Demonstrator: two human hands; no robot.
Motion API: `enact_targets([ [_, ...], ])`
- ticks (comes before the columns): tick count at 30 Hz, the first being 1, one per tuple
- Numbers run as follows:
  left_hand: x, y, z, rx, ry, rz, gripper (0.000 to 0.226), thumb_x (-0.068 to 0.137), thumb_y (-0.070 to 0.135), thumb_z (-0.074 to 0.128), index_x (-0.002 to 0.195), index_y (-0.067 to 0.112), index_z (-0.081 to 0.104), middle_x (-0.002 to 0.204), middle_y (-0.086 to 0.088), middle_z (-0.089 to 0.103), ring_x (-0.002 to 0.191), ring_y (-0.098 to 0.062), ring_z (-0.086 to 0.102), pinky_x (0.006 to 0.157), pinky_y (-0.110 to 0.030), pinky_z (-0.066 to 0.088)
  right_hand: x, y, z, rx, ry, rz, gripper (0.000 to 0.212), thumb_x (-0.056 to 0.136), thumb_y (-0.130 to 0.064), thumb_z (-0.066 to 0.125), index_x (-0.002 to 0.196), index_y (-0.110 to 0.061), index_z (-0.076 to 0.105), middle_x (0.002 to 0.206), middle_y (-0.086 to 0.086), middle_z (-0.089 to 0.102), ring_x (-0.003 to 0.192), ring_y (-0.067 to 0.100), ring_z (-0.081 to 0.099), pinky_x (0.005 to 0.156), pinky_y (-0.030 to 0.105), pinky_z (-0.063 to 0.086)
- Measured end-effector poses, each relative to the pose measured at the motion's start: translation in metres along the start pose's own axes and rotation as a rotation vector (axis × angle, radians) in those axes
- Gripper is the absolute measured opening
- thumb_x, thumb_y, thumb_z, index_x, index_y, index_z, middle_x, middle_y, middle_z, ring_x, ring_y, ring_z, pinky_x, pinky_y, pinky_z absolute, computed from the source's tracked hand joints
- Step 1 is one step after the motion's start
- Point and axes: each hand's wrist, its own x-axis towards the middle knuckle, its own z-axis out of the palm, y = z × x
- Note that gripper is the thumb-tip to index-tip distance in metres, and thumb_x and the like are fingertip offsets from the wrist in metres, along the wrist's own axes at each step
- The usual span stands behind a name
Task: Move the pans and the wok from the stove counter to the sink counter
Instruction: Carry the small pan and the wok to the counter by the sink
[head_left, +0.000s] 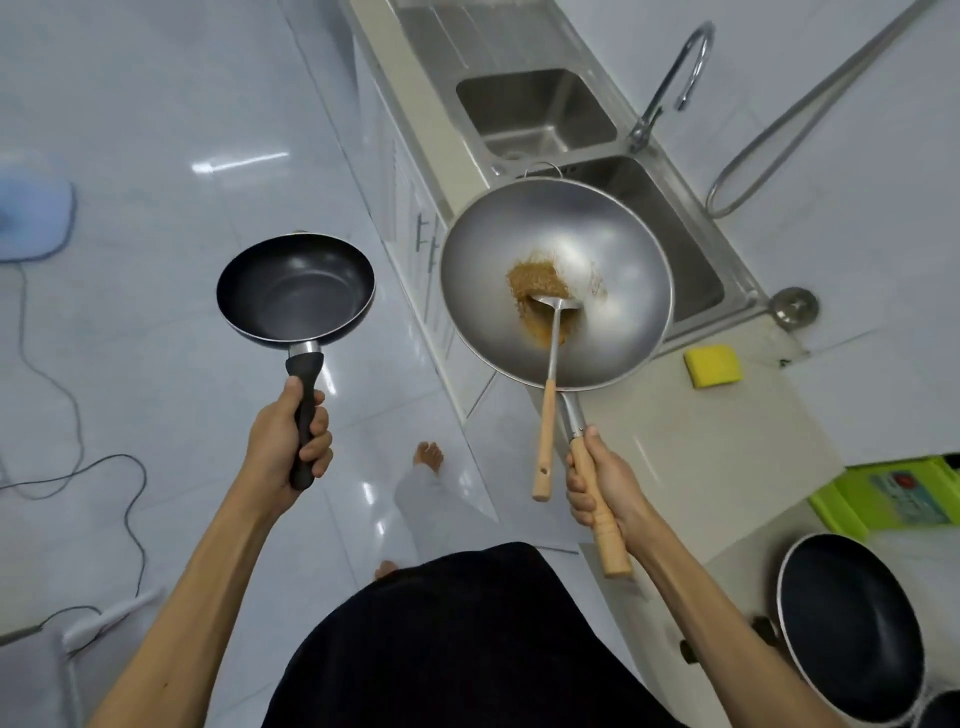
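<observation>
My left hand (288, 441) grips the black handle of a small dark frying pan (295, 290), held level over the floor. My right hand (602, 486) grips the wooden handle of a large steel wok (556, 283), held in the air over the counter edge and the near sink basin. Brown food residue and a metal spatula with a wooden handle (545, 415) lie in the wok. A larger black pan (852, 629) rests on the counter at the lower right.
A double steel sink (535, 111) with a curved faucet (675, 78) sits in the white counter (727, 441). A yellow sponge (712, 365) lies near the sink. A green object (898, 499) stands at the right. Cables (104, 467) trail on the tiled floor.
</observation>
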Motion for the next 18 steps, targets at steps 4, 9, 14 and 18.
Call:
enact_targets([
  [4, 0.045, 0.026, -0.001, -0.017, 0.012, -0.004, 0.039, 0.108, 0.045, 0.04, 0.095, 0.012, 0.055, 0.055, 0.004, 0.046, 0.031, -0.007, 0.031, 0.03, -0.019, 0.03, 0.038, -0.034, 0.025, -0.012, -0.016, 0.001, 0.057, 0.094, -0.069, 0.05, 0.087, -0.014, 0.057, 0.054, 0.003, 0.047, 0.033, 0.015, 0.037, 0.033, 0.021, 0.032],
  [9, 0.122, 0.09, 0.017, -0.073, 0.025, -0.021, 0.038, 0.108, 0.045, 0.04, 0.092, 0.013, 0.054, 0.054, 0.006, 0.045, 0.031, -0.006, 0.03, 0.03, -0.019, 0.03, 0.093, -0.102, 0.066, -0.005, -0.024, -0.008, 0.058, 0.093, -0.07, 0.051, 0.085, -0.013, 0.057, 0.055, 0.004, 0.047, 0.034, 0.015, 0.037, 0.032, 0.022, 0.032],
  [14, 0.203, 0.166, 0.045, -0.094, 0.012, -0.002, 0.038, 0.109, 0.044, 0.04, 0.091, 0.013, 0.054, 0.054, 0.005, 0.044, 0.031, -0.007, 0.029, 0.03, -0.018, 0.03, 0.157, -0.194, 0.105, 0.036, -0.034, -0.005, 0.056, 0.092, -0.068, 0.054, 0.081, -0.013, 0.057, 0.055, 0.004, 0.047, 0.033, 0.015, 0.037, 0.031, 0.021, 0.032],
  [18, 0.251, 0.214, 0.059, -0.091, 0.002, 0.001, 0.039, 0.109, 0.043, 0.04, 0.091, 0.013, 0.054, 0.056, 0.004, 0.044, 0.032, -0.007, 0.03, 0.03, -0.019, 0.03, 0.193, -0.257, 0.135, 0.035, -0.025, -0.009, 0.053, 0.097, -0.064, 0.048, 0.083, -0.014, 0.057, 0.053, 0.002, 0.046, 0.031, 0.013, 0.036, 0.031, 0.02, 0.03],
])
